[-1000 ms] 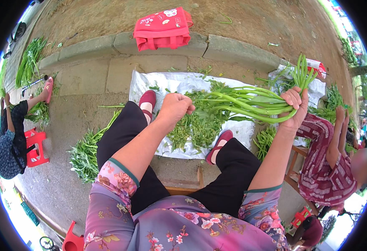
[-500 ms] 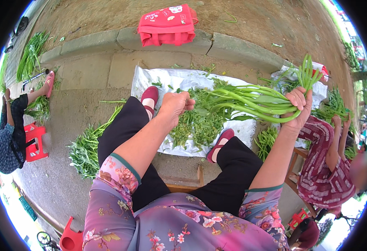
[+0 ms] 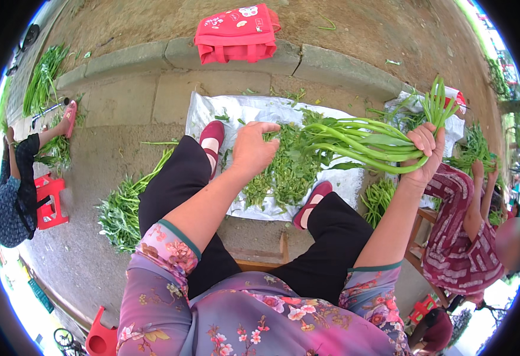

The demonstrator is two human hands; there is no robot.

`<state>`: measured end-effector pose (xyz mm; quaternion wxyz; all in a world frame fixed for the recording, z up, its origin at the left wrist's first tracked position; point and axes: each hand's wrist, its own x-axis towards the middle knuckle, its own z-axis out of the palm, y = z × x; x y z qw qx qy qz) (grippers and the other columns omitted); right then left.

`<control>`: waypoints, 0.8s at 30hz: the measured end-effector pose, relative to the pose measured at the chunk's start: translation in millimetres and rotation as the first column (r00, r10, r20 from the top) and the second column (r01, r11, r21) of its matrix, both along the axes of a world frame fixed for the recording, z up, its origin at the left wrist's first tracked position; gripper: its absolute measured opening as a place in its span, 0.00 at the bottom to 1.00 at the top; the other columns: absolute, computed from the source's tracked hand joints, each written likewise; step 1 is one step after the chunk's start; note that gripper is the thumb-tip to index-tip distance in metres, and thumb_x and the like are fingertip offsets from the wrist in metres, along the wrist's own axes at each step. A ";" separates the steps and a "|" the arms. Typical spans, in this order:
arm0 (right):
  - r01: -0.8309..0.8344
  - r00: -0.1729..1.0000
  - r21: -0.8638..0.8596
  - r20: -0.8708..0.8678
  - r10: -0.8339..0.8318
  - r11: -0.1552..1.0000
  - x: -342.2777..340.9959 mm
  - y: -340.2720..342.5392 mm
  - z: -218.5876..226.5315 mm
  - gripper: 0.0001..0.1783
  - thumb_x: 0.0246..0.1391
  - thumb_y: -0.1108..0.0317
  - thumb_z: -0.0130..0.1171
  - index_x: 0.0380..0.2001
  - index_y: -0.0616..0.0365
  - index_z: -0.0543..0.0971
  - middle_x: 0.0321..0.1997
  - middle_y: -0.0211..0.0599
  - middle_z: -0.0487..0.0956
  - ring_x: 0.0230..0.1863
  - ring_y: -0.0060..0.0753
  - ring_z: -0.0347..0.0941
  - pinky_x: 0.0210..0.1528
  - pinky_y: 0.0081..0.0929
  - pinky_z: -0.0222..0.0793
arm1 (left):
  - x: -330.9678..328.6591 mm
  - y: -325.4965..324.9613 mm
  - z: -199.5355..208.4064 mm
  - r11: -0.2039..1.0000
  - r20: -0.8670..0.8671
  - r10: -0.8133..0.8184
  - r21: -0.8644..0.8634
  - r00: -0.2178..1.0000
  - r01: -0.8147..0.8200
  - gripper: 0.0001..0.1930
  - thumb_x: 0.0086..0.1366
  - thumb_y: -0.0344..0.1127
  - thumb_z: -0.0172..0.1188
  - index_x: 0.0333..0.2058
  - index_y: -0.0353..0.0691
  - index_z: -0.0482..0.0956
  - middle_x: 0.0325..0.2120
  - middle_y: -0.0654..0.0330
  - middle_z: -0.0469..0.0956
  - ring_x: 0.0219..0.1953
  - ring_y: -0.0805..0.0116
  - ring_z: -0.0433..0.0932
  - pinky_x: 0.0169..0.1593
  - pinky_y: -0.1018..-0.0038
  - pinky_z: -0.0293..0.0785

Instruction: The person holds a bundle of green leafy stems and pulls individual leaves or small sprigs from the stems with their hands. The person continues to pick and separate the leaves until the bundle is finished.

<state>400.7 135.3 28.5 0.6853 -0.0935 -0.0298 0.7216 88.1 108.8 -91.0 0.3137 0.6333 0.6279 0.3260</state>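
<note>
My right hand (image 3: 421,153) is wrapped round a bunch of long green leafy stems (image 3: 361,133), which look like water spinach. Their pale cut ends stick up past my fingers, while the leafy ends droop to the left over a heap of torn leaves (image 3: 286,181). Short of those leafy ends, my left hand (image 3: 253,149) is raised over the white plastic sheet (image 3: 203,110). Its index finger stretches out, apart from the other fingers, and nothing shows in it. The heap lies on the sheet between my red shoes.
Untrimmed greens (image 3: 120,219) lie on the ground left of my leg, with another bunch (image 3: 380,199) beside my right knee. A red bag (image 3: 236,35) rests on the stone kerb (image 3: 117,62). People sit at both sides, one near a red stool (image 3: 51,202).
My left hand has shifted slightly up and to the right, and its fingers have spread from a closed pinch. My right hand keeps its hold on the bunch, almost still.
</note>
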 end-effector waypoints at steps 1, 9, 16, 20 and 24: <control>-0.006 1.000 -0.003 0.000 0.006 1.000 -2.3 0.6 0.3 0.13 0.58 0.62 0.48 0.28 0.62 0.69 0.14 0.22 0.59 0.13 0.18 0.55 0.25 0.22 0.55 | 1.5 0.2 1.8 0.995 0.082 -0.014 -0.093 0.997 0.022 0.11 0.52 0.31 0.59 0.36 0.41 0.81 0.27 0.56 0.80 0.27 0.65 0.77 0.36 0.73 0.73; -0.070 0.998 -0.014 -0.008 0.070 0.997 -20.9 4.0 -3.2 0.15 0.59 0.61 0.48 0.29 0.64 0.70 0.14 0.22 0.60 0.13 0.18 0.56 0.25 0.22 0.56 | 16.1 0.1 22.9 0.948 0.187 -0.041 -0.303 0.982 0.097 0.10 0.56 0.32 0.58 0.36 0.38 0.80 0.25 0.59 0.80 0.26 0.74 0.75 0.34 0.76 0.71; -0.090 0.996 -0.008 -0.007 0.090 0.996 -29.4 7.2 -3.3 0.13 0.59 0.62 0.48 0.29 0.61 0.67 0.14 0.23 0.59 0.13 0.19 0.56 0.24 0.22 0.56 | 19.4 -2.7 21.5 0.934 0.133 -0.117 -0.321 0.984 0.155 0.10 0.55 0.33 0.59 0.35 0.37 0.81 0.24 0.58 0.80 0.25 0.71 0.76 0.33 0.75 0.71; -0.081 0.997 -0.014 -0.016 0.080 0.997 -26.8 8.0 -4.5 0.12 0.59 0.62 0.48 0.29 0.61 0.67 0.13 0.23 0.59 0.12 0.19 0.56 0.24 0.22 0.56 | 19.8 -2.3 20.2 0.938 0.132 -0.119 -0.310 0.984 0.155 0.09 0.55 0.33 0.59 0.32 0.36 0.81 0.24 0.57 0.80 0.26 0.70 0.77 0.33 0.74 0.72; -0.065 0.998 -0.026 0.002 0.066 0.998 -27.1 7.6 -3.7 0.12 0.59 0.62 0.48 0.29 0.61 0.67 0.13 0.23 0.59 0.12 0.19 0.56 0.24 0.22 0.55 | 18.1 -1.2 19.4 0.932 0.146 -0.097 -0.335 0.985 0.141 0.08 0.52 0.36 0.58 0.28 0.40 0.81 0.25 0.56 0.80 0.29 0.60 0.78 0.36 0.68 0.73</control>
